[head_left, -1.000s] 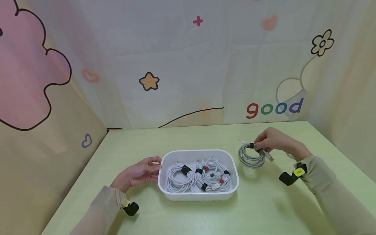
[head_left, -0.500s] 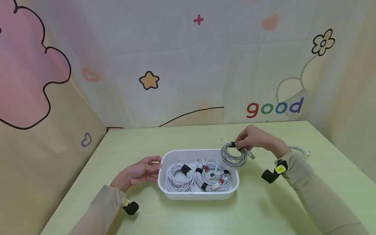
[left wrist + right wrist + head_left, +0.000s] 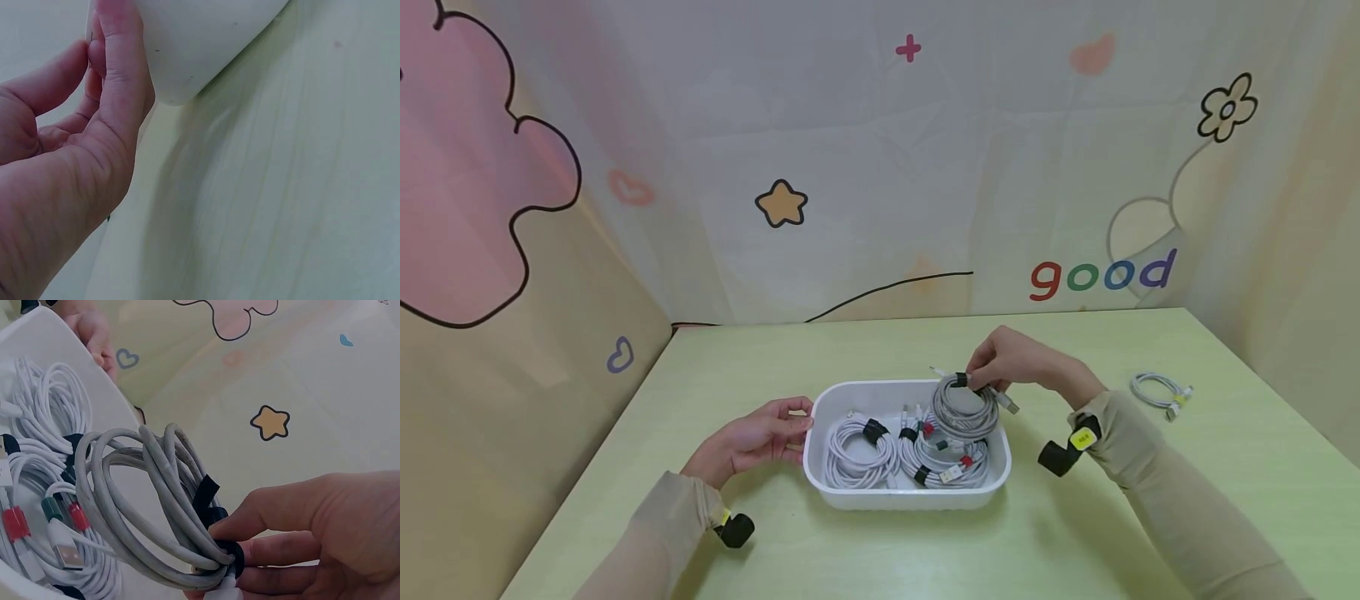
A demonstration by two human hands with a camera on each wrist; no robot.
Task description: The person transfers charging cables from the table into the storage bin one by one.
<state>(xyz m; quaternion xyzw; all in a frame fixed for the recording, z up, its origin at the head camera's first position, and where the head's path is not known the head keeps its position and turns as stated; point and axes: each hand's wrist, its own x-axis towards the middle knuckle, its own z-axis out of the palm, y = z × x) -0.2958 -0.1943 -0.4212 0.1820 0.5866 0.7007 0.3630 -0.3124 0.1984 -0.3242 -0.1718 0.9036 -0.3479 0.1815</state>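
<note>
My right hand [image 3: 1017, 360] pinches a coiled grey USB cable [image 3: 962, 410] by its black strap, over the right part of a white plastic bin [image 3: 910, 500]. In the right wrist view the thumb and fingers close on the strap, and the grey loops [image 3: 134, 506] hang above the white cables. At the bin's left end my left hand [image 3: 769, 437] holds the rim, thumb near the edge and fingers along the outer wall. Inside lie a white cable coil [image 3: 850, 471] with a black strap and further white coils [image 3: 917, 462] with black straps and red tags, partly hidden by the grey cable.
A small cable coil [image 3: 1153, 385] with a yellow tag lies on the pale green table [image 3: 925, 558], right of the bin. Behind the table hangs a printed cloth [image 3: 880, 167], which also covers the left side.
My right hand has carried the grey cable coil leftward from beside the bin to over its right part. The small coil at right has come into full view. My left hand stays on the rim.
</note>
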